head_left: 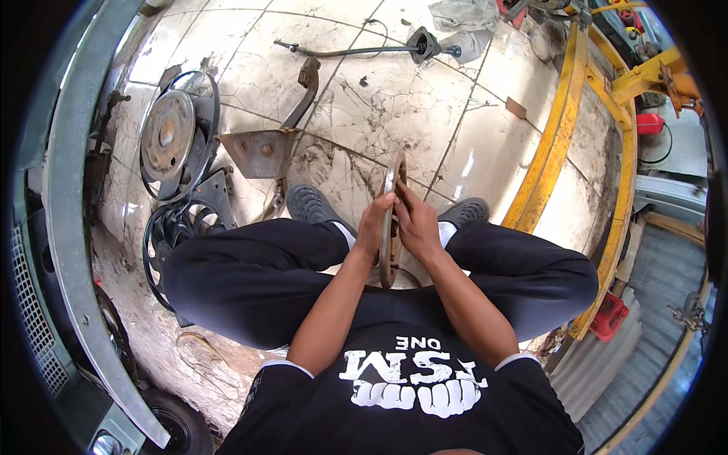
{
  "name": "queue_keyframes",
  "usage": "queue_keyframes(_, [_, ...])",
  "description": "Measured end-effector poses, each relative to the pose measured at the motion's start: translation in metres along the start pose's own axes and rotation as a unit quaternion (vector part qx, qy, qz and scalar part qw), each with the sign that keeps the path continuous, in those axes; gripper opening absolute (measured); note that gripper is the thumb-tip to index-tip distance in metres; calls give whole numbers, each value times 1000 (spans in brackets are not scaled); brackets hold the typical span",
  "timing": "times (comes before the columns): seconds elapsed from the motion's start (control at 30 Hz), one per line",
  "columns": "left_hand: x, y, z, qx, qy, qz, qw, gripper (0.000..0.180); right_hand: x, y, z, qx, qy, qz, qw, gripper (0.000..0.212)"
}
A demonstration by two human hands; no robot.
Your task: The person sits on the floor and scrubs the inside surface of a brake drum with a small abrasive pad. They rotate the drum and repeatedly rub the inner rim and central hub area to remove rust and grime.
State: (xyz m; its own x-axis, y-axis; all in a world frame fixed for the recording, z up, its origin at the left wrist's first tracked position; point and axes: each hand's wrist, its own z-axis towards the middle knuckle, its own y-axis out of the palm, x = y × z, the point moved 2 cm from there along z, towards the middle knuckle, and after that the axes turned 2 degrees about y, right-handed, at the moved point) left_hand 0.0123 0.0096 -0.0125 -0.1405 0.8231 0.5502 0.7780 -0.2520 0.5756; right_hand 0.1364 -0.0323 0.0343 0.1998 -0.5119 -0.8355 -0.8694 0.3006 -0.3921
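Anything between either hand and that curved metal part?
Nothing visible. The left hand and right hand already hold the curved metal part from opposite sides; some finger contact is hidden in this edge-on view.

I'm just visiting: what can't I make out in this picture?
All in the head view:
1. Left face of the round metal part: edge-on, partly behind the left hand.
2. Part of the black fan-like piece: behind the trouser leg.
3. Rest of the black tyre: cut off by the lower edge.
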Motion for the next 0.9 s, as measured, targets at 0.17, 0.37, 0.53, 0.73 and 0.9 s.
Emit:
queue_keyframes(0.17, [5,10,-12,-16,-2,25,1000,75,7,11,-3,87,-107,-74,988,39])
queue_keyframes(0.37, [9,-1,-9,-30,-24,43,998,68,12,9,9,90,-96,-72,989,41])
queue_keyframes(0.53, [21,-3,-20,-69,-17,16,997,70,11,10,14,60,-25,-29,997,43])
queue_keyframes(0.73, [28,9,-27,-19,-18,10,1000,70,18,9,8,83,-94,-29,992,43])
queue_keyframes(0.9, [34,26,-34,2,12,38,999,69,16,13,6,98,-119,-22,988,44])
